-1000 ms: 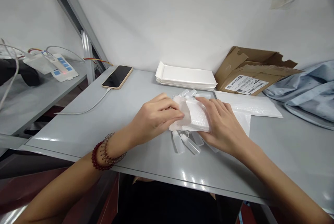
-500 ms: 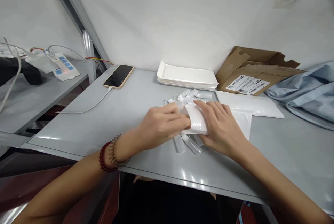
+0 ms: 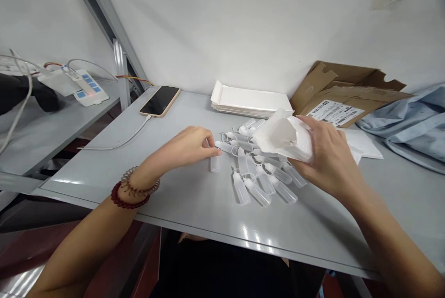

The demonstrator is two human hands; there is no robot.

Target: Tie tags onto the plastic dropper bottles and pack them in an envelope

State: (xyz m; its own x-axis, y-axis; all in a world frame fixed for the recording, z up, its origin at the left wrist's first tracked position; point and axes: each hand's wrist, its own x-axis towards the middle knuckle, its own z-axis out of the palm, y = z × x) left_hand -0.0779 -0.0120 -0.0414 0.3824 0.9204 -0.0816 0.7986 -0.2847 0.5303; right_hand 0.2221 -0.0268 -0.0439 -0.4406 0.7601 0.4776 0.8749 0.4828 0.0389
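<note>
My right hand (image 3: pixel 323 154) grips a white bubble mailer (image 3: pixel 301 138), fingers wrapped around it. The mailer is tilted over the table, its mouth (image 3: pixel 280 133) gaping toward the left; what is inside cannot be seen. To the left, my left hand (image 3: pixel 186 149) pinches thumb and forefinger at the top of a small translucent plastic bottle (image 3: pixel 215 164), whose upper end the fingers partly cover. Between the hands lies a loose heap of several similar bottles (image 3: pixel 257 191), with thin tips and looped cap straps. Part of the heap is hidden under the mailer.
Behind the heap, a stack of white bubble mailers (image 3: pixel 253 98) rests against the wall. An open cardboard box (image 3: pixel 347 89) and pale blue fabric (image 3: pixel 410 122) lie at the right. A charging phone (image 3: pixel 160 101) is at the left, near a power strip (image 3: pixel 88 89).
My left hand has come away from the mailer's mouth and moved left to a bottle. My right hand has shifted slightly right with the mailer, leaving more of the heap in sight.
</note>
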